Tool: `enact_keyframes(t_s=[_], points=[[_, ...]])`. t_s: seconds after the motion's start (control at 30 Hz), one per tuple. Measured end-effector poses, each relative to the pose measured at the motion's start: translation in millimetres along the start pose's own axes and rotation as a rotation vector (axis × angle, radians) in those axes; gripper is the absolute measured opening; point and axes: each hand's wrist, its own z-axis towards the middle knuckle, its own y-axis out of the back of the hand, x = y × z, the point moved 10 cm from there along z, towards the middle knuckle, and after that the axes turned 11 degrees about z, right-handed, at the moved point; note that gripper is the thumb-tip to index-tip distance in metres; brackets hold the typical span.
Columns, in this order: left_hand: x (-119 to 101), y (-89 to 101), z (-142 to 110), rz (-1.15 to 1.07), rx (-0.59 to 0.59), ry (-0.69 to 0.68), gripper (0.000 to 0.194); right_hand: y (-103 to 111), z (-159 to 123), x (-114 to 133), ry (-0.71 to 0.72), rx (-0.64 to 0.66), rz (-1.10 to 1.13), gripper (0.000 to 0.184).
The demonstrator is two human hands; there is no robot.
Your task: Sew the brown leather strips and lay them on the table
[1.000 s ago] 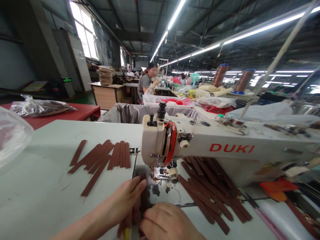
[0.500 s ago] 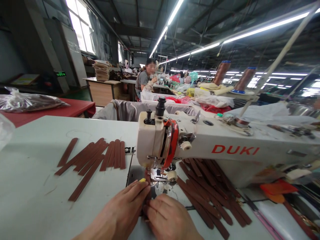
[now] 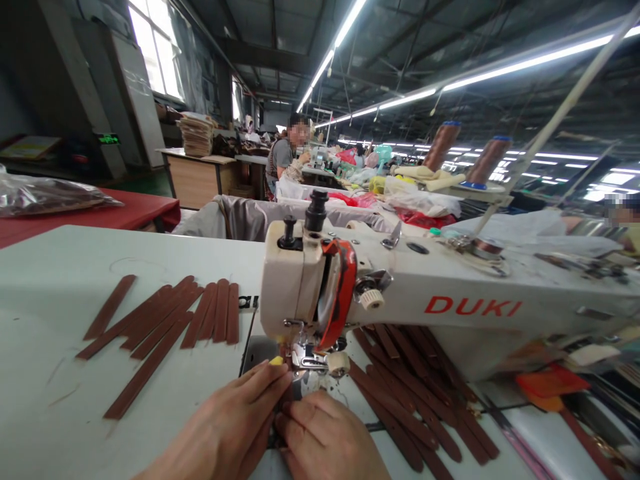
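Note:
A brown leather strip point(image 3: 286, 351) lies under the presser foot point(image 3: 310, 357) of a white sewing machine point(image 3: 295, 287). My left hand point(image 3: 235, 410) has its fingers pressed together on the strip, just left of the foot. A small yellow piece point(image 3: 276, 361) shows at its fingertips; I cannot tell what it is. My right hand point(image 3: 327, 430) is closed on the near end of the strip, its fingers curled and touching the left hand. Both hands hide most of the strip.
Several brown strips point(image 3: 165, 313) lie on the table left of the machine. A larger pile of strips point(image 3: 400, 393) rests under its arm. Thread cones point(image 3: 443, 147) stand behind. At the far right is an orange-red piece point(image 3: 550, 387). A person point(image 3: 283, 157) sits farther back.
The view has shifted slightly, so the machine and the loose strips appear farther left. Both hands stay on the strip at the foot, with their grip looking the same.

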Motion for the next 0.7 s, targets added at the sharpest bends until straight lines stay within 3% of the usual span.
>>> enact_keyframes(t_s=[0.1,0.2,0.33,0.4,0.57,0.7], points=[[3,0.2,-1,-0.001,-0.015,0.014,0.045,14,6,-1,-0.038,-0.025,0.029,0.025],[4,-1.4,-2,-0.012,-0.013,0.021,0.045,47,6,-14,-0.151,-0.028,0.001,0.027],[1,-0.1,-1,0.048,0.010,0.015,0.043,94,-19,-55,-0.404,0.060,-0.180,0.020],[-2,2.9,1,0.074,0.016,0.007,0.040,106,-34,-66,-0.412,0.128,-0.315,0.019],[-5,2.2,0,0.109,0.056,-0.007,0.042,104,-54,-67,-0.295,0.221,-0.485,0.028],[-4,-2.4,-4,0.141,0.052,-0.015,0.046,100,-51,-65,-0.314,0.254,-0.553,0.035]])
